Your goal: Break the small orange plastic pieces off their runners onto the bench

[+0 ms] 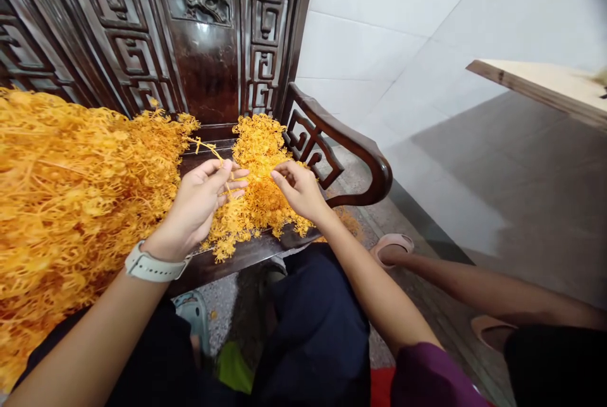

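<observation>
My left hand (202, 198), with a pale watch band on its wrist, pinches a thin orange-yellow flower stem (208, 146) between thumb and forefinger; its other fingers reach out to the right. Just right of it, my right hand (300, 187) is held over a small pile of orange-yellow sprigs (258, 148), thumb and fingertips close together. Whether anything lies between those fingertips is too small to tell. A far larger heap of orange-yellow dried-looking flowers (90, 198) fills the left side of the bench.
The carved dark wooden bench (203, 72) has a curved armrest (360, 148) at the right. A light board (545, 81) juts in at upper right before a white tiled wall (379, 15). Another person's leg (484, 284) and pink shoe (393, 246) are at lower right.
</observation>
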A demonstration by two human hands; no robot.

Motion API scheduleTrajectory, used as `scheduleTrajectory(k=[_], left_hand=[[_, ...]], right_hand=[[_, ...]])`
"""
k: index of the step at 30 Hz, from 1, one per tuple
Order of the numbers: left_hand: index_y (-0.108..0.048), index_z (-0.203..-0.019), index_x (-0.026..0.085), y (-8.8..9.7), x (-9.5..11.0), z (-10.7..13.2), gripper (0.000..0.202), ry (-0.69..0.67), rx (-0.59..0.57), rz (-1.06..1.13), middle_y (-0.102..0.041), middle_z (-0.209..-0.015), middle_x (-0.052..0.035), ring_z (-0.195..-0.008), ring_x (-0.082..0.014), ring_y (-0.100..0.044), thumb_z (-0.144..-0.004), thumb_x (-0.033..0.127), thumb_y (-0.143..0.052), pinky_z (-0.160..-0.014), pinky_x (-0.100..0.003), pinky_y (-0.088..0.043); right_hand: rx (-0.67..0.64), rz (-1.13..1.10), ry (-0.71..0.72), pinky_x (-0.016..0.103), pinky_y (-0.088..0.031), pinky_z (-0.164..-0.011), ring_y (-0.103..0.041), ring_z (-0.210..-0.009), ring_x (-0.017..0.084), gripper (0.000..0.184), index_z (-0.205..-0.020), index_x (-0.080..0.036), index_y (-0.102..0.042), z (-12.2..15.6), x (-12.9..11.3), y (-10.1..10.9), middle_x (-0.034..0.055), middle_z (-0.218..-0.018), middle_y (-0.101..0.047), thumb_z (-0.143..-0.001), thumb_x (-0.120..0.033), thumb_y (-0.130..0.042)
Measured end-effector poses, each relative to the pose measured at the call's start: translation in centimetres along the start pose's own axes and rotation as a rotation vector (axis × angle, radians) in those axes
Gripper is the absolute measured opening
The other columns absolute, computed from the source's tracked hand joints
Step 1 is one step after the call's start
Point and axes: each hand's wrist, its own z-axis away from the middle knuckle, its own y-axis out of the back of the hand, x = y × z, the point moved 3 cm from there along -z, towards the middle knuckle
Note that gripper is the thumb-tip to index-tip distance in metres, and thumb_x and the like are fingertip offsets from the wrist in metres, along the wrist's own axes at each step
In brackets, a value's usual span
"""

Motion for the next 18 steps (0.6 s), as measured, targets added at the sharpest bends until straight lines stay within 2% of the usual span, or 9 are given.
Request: scheduleTrajectory(k=[2,6,10,14,18], left_hand=[[-0.069,-0.102,0.017,0.1,-0.2,-0.1,0.02,-0.003,0.011,0.016,-0.079,-0.114,-0.0121,-0.098,-0.017,-0.078,-0.099,0.034,-0.078,-0.085,-0.026,-0.064],[-0.072,-0.105,0.017,0.1,-0.5,-0.1,0.022,-0.018,0.006,0.032,-0.079,-0.12,-0.0116,-0.104,-0.0178,-0.078,-0.096,0.034,-0.082,-0.088,-0.027,-0.065],[-0.073,-0.106,0.017,-0.1,-0.6,0.1,0.027,-0.05,0.0,0.03,-0.079,-0.12,-0.0119,-0.1,-0.0179,-0.078,-0.092,0.037,-0.085,-0.087,-0.029,-0.066],[-0.075,-0.109,0.018,-0.1,-0.4,0.1,0.027,-0.044,0.019,-0.049,-0.079,-0.111,-0.0106,-0.082,-0.0145,-0.074,-0.095,0.041,-0.082,-0.069,-0.023,-0.064],[-0.077,-0.11,0.019,0.0,-0.4,0.0,0.027,-0.076,0.036,-0.177,-0.076,-0.093,-0.008,-0.064,-0.0114,-0.062,-0.099,0.044,-0.075,-0.052,-0.019,-0.052]], right_hand=[[-0.092,-0.081,0.053,0.029,-0.041,-0.067,-0.054,-0.068,0.013,0.031,-0.099,-0.018,-0.07,0.3,-1.7,-0.4,0.0008,-0.081,-0.066,-0.108,-0.045,-0.059],[-0.261,-0.191,0.08,0.028,-0.044,-0.067,-0.056,-0.069,0.012,0.035,-0.107,-0.018,-0.073,0.9,-4.5,-1.5,0.0011,-0.088,-0.069,-0.104,-0.052,-0.066],[-0.313,-0.233,0.096,0.028,-0.045,-0.068,-0.056,-0.069,0.012,0.029,-0.102,-0.019,-0.074,1.0,-5.0,-2.5,-0.0005,-0.086,-0.066,-0.101,-0.048,-0.071],[-0.319,-0.425,-0.018,0.027,-0.038,-0.06,-0.046,-0.063,0.01,0.026,-0.095,-0.019,-0.071,0.9,-4.0,-3.0,-0.0036,-0.076,-0.059,-0.099,-0.044,-0.073],[-0.292,-0.583,-0.044,0.028,-0.039,-0.063,-0.047,-0.068,0.011,0.03,-0.09,-0.02,-0.069,0.6,-3.5,-2.8,-0.0024,-0.078,-0.059,-0.097,-0.048,-0.076]])
